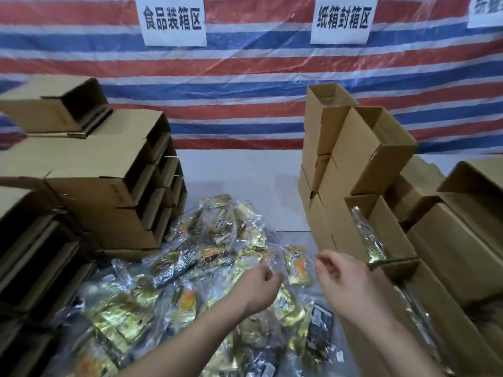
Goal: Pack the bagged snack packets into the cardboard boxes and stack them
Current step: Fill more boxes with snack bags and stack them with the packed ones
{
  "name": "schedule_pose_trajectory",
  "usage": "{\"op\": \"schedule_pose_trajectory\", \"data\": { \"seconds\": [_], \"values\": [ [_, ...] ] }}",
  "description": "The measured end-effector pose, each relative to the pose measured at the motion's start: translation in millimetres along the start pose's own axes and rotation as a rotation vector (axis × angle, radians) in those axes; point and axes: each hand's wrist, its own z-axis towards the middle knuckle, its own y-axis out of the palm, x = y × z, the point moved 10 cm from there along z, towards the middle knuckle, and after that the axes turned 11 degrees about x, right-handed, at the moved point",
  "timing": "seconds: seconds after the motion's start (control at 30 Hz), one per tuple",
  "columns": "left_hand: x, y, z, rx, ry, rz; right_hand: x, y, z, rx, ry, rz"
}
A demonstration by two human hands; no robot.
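Broadly, a striped tarp [245, 85] backs a table [239, 180] flanked by stacked cardboard boxes [103, 191] on the left and upright open boxes [362, 159] on the right — one box [394, 240] already holds packets. Between them sprawls a heap of bagged snack packets [168, 289]. Above it, the left hand [261, 287] and right hand [340, 273] apparently pinch a clear bag [298, 265] holding a gold packet.

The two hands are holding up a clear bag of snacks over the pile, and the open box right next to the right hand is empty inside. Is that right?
Not quite. The head view shows the open box beside the right hand already has a shiny snack bag inside. The rest holds: both hands, with the left hand, pinch a clear bag above the pile.
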Motion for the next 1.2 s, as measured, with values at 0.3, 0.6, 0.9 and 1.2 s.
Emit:
{"op": "schedule_pose_trajectory", "data": {
  "seconds": [0.3, 0.6, 0.9, 1.2],
  "values": [
    [-57.9, -209.8, -6.7, 0.532, 0.017, 0.016, -164.1, 114.3, 42.7, -0.139, -0.169, 0.207],
    [-80.4, -413.4, 23.7, 0.969, 0.112, 0.250, -300.3, 184.7, 96.7, -0.227, -0.324, 0.235],
    [-123.5, -588.8, 123.7, 1.056, -0.094, 0.734, -395.2, 236.4, 195.7, -0.232, -0.340, 0.233],
    [-150.3, -621.5, 208.9, 0.887, -0.199, 0.875, -403.5, 247.7, 245.5, -0.163, -0.343, 0.215]
  ]
}}
